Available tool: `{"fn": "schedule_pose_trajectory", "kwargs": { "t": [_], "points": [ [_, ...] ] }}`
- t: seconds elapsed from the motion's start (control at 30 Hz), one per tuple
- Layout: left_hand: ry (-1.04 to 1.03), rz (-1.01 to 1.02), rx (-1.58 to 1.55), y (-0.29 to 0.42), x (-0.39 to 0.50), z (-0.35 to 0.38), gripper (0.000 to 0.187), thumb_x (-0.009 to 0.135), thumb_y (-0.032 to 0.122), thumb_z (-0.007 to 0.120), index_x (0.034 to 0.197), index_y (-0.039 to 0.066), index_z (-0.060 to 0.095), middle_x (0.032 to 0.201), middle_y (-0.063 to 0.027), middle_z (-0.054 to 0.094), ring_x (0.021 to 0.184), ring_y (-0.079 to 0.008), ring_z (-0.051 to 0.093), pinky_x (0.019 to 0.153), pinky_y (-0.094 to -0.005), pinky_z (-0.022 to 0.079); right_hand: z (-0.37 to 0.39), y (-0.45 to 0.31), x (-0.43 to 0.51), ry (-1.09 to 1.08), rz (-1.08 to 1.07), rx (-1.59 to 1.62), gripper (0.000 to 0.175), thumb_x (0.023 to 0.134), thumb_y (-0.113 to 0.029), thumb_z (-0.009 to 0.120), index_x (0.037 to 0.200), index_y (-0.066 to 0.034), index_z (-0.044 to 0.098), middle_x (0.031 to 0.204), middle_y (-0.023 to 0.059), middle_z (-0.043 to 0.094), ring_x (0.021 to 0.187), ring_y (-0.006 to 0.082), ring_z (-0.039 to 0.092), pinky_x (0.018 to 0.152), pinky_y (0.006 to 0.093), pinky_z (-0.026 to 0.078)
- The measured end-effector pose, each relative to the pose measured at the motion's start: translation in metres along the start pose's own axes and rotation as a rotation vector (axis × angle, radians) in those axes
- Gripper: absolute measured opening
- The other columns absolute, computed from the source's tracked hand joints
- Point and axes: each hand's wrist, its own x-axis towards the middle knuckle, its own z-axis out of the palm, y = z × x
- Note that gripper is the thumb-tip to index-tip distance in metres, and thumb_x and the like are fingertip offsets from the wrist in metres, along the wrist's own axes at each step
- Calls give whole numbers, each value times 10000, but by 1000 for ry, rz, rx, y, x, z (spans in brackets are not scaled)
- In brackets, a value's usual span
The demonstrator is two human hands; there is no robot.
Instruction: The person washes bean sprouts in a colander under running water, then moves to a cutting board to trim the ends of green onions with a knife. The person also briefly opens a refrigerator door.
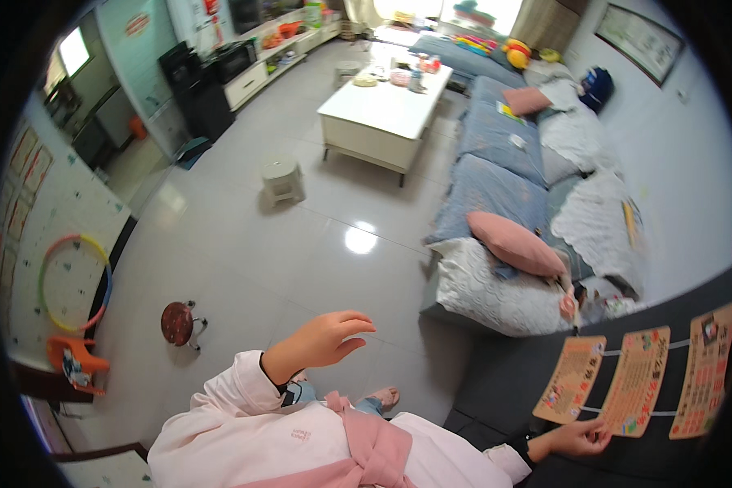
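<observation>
My left hand [321, 343] is raised in front of my chest, fingers curved and apart, holding nothing. My right hand [579, 437] is at the lower right, its fingertips at the lower left corner of a printed brown card [636, 381]; whether they pinch it or only touch it I cannot tell. A similar card [570, 379] is to its left and another [704, 373] to its right. Pale strips run between the cards, which lie against a dark grey surface [500, 372].
A sofa [500, 183] with a pink cushion [515, 244] stands ahead on the right. Beyond the tiled floor is a white coffee table [384, 110]. A plastic stool [282, 181], a round wheeled stool [177, 324] and an orange child's chair [91, 363] stand to the left.
</observation>
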Motion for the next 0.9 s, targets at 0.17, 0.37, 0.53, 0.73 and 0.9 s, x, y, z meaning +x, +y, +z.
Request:
{"fn": "schedule_pose_trajectory", "kwargs": {
  "t": [0.17, 0.37, 0.53, 0.73, 0.9],
  "points": [
    [193, -133, 44, -81, -112, -105, 256, 777, 55, 633, 1030, 78, 594, 1081, -78, 592, 852, -245, 603, 671, -300, 496, 43, -203, -141, -494, 130, 405, 235, 854, -79, 593, 1054, 25, 529, 952, 119, 579, 835, 197, 572, 707, 274, 460],
    [488, -346, 153, -168, -266, -234, 233, 766, 49, 630, 998, 42, 607, 1026, -104, 614, 871, -263, 597, 747, -299, 481, 2, -466, -313, -1693, -74, 722, 164, 807, -75, 617, 967, -38, 606, 817, 115, 627, 719, 183, 601, 623, 285, 470],
    [660, -523, 118, -226, -342, -330, 229, 775, 73, 630, 1000, 38, 607, 1012, -114, 615, 883, -282, 600, 742, -316, 488, -45, -638, -403, -2076, -402, 1109, 251, 761, -76, 664, 1001, -37, 603, 825, 103, 650, 745, 180, 632, 589, 271, 463],
    [738, -586, 146, -337, -372, -427, 228, 778, 75, 629, 1003, 42, 607, 1022, -105, 614, 883, -247, 609, 745, -308, 488, -21, -806, -516, -2183, -701, 1265, 289, 729, -52, 674, 1009, -22, 610, 835, 126, 648, 749, 213, 634, 632, 292, 475],
    [892, -807, 109, -430, -383, -548, 224, 787, 84, 625, 1008, 54, 608, 1038, -83, 613, 861, -207, 611, 732, -302, 489, 28, -983, -634, -2252, -814, 1283, 271, 725, -40, 673, 988, -11, 613, 867, 141, 641, 766, 242, 630, 667, 324, 492]
  ]
}}
